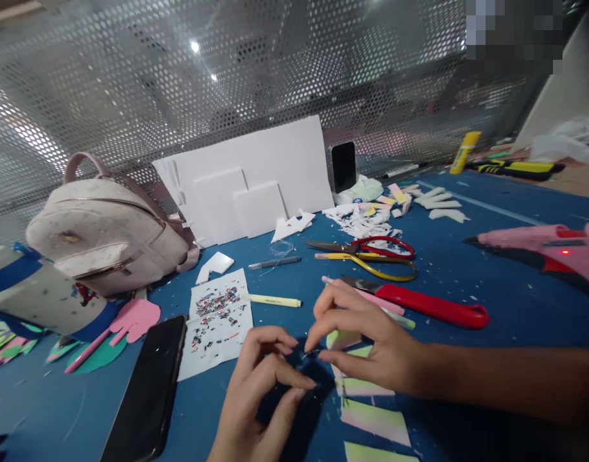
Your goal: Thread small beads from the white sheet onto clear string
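My left hand (263,398) is closed in a pinch, thumb against a fingertip, low over the blue table. My right hand (371,327) faces it, also pinching, with a faint thin glint at its fingertips. What either pinch holds is too small to make out. Beneath and beside the right hand lie several green-and-pink paper strips (375,420) in a column. Left of my hands, a white paper sheet (227,341) carries many tiny multicoloured beads or bits (221,301). A loose coil of clear thread (281,251) rests beyond, near a grey pen (275,262).
A black phone (147,385), a yellow highlighter (276,301), scissors (378,250) and a red-handled cutter (432,306) surround my hands. At right is a pink glue gun (535,247) with a lit red light. Behind stand a backpack (106,224) and white boards (285,154).
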### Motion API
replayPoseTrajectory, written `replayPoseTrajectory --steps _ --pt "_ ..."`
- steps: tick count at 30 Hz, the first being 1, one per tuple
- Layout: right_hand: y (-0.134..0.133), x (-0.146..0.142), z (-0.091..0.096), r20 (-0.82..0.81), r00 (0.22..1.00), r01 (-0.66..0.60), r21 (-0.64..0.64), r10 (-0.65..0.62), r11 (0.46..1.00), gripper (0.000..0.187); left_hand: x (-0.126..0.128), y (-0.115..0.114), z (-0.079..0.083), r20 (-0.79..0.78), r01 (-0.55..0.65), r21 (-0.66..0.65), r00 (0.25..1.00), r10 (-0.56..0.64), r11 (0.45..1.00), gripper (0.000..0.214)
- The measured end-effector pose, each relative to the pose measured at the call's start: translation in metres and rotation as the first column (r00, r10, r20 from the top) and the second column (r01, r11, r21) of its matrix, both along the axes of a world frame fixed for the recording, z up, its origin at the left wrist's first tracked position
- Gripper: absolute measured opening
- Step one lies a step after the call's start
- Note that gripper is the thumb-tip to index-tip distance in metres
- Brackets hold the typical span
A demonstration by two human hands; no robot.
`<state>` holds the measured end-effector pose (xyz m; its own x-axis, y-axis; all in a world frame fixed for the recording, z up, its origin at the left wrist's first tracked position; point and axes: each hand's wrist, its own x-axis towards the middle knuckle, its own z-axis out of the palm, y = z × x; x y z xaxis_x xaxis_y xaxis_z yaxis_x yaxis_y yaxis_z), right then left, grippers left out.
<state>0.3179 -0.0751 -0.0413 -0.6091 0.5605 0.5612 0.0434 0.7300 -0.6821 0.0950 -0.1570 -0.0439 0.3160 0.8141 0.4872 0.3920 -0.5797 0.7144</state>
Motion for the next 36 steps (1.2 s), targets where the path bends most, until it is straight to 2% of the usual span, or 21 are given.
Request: replayPoseTrajectory --steps 4,6,13,18,23,26,31,36 --pt "-0.001 0.001 0.003 -0.007 0.994 -0.112 0.039 0.112 0.993 0.036 0.0 0.002 0.001 0.015 -0.004 -0.021 1.0 0.004 1.0 0.022" --pt "0.0 0.001 0.003 0.007 0.987 -0.159 0.064 0.159 0.985 0.043 0.001 0.003 0.001 0.025 -0.036 -0.032 0.999 0.037 0.999 0.021" --pt "0.0 -0.002 -0.001 0.063 0.987 -0.157 0.118 0.15 0.981 0.024 0.002 0.006 0.001 0.028 -0.08 -0.077 0.996 0.082 0.994 0.018" --pt "-0.001 -0.004 0.0 -0.001 0.986 -0.165 0.176 0.168 0.97 0.025 0.007 0.006 0.004 0.031 -0.032 -0.213 0.999 0.04 0.977 0.017" --pt "-0.001 -0.003 0.001 0.053 0.973 -0.231 0.265 0.225 0.936 0.026 0.01 0.008 0.005 -0.053 -0.059 -0.185 0.997 0.05 0.981 0.019" --pt "0.0 -0.004 0.0 0.021 0.972 -0.234 0.23 0.235 0.945 0.026 0.009 0.009 0.004 -0.081 -0.059 -0.161 0.996 0.047 0.985 0.018" --pt "0.0 -0.005 -0.003 -0.069 0.977 -0.191 0.121 0.2 0.974 0.015 0.009 0.008 0.002 -0.096 -0.041 -0.139 0.995 0.028 0.989 0.016" --pt "-0.001 -0.005 0.0 -0.02 0.972 -0.229 0.164 0.235 0.96 0.017 0.01 0.009 0.005 -0.083 -0.078 -0.156 0.994 0.065 0.985 0.018"
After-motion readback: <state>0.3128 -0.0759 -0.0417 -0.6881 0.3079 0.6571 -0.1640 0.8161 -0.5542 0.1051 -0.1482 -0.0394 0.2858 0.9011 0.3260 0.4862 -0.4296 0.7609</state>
